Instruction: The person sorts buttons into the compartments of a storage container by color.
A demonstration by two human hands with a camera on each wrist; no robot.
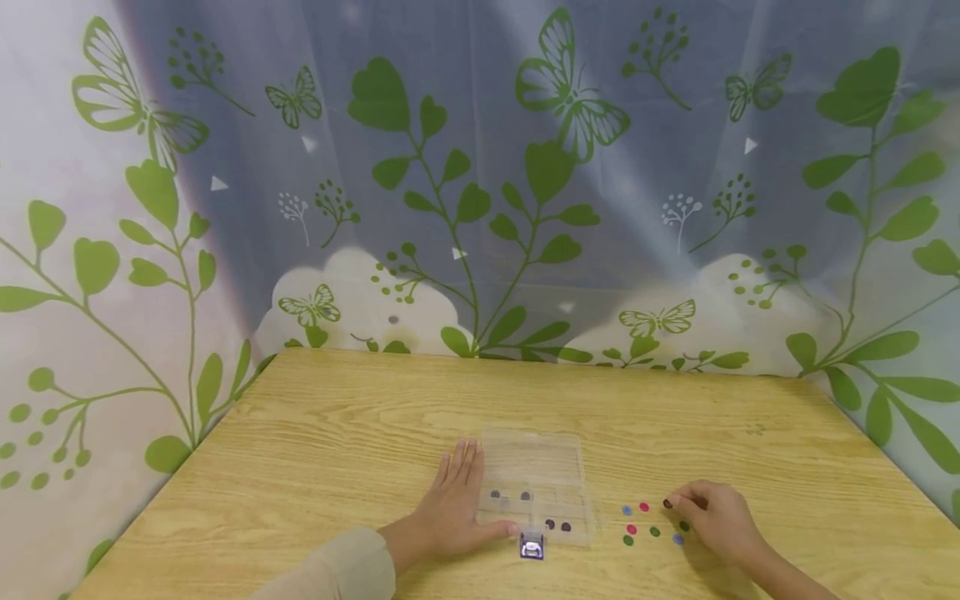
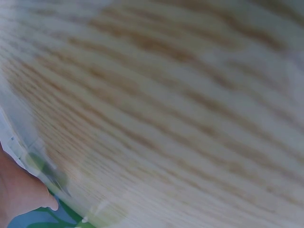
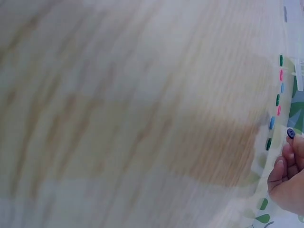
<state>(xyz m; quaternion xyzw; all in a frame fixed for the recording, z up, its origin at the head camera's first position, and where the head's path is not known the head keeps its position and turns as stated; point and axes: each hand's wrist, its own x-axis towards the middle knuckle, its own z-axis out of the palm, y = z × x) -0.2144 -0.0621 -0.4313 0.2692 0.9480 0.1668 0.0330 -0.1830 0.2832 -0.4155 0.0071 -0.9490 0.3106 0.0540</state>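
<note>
Sleeve (image 1: pixel 341 568) up front; left hand (image 1: pixel 456 510) lies straight-fingered against the box (image 1: pixel 558 505). Right hand (image 1: pixel 716 518) pinches a dark button (image 1: pixel 667 503) beside the loose buttons (image 1: pixel 655 532): pick-up, I reckon; next likely calls for carrying it boxward.

Pink, blue, green buttons (image 1: pixel 644 507), yellow grained table (image 1: pixel 337 442), leaf-print backdrop (image 1: pixel 487 192)
</note>
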